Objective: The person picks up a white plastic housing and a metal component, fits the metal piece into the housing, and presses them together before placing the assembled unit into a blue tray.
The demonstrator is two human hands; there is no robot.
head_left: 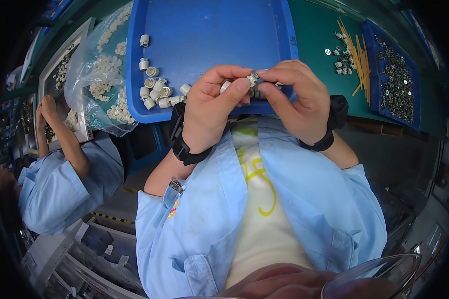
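My left hand [208, 102] is closed, its thumb and forefinger pinching a small white plastic part with a shiny metal piece [253, 77] on it. From the other side, my right hand [303, 94] bends its thumb and forefinger to the same part, fingertips at the metal end. A white cylindrical cap [225, 87] shows by my left fingers; whether they grip it I cannot tell. Both hands are over the near edge of a blue tray [214, 30]. Several white ribbed cylinders [165, 91] lie in its near left corner, some on their sides.
Left of the tray, a clear plastic bag [87, 70] holds white parts. To the right are wooden sticks [359, 60], a loose pile of small parts [345, 62] and a blue bin [395, 79] of metal pieces. A co-worker's hands [47, 107] are at the far left.
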